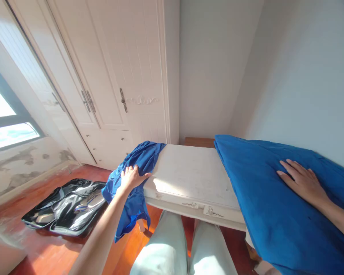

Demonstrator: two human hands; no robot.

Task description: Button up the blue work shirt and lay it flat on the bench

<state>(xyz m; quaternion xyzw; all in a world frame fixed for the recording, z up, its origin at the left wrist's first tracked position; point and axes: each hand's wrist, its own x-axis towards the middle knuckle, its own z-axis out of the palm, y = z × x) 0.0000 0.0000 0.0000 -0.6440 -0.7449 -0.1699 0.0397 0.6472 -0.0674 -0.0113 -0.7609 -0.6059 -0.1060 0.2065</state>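
Note:
My left hand (131, 177) lies with fingers spread on a crumpled blue cloth (147, 156), which drapes over the left end of a white table (192, 168). Part of that cloth hangs down past the table's front edge. On the right, my right hand (302, 182) rests flat on a larger blue fabric (255, 191), folded in layers and covering the table's right end. Neither hand grips anything. A bare strip of the tabletop, partly sunlit, shows between the two fabrics.
An open black suitcase (71, 206) with things inside lies on the red floor (57, 252) at left. A white wardrobe (143, 68) stands behind the table. A brown wooden piece (199, 142) shows beyond the table's far edge. A window (11, 114) is at far left.

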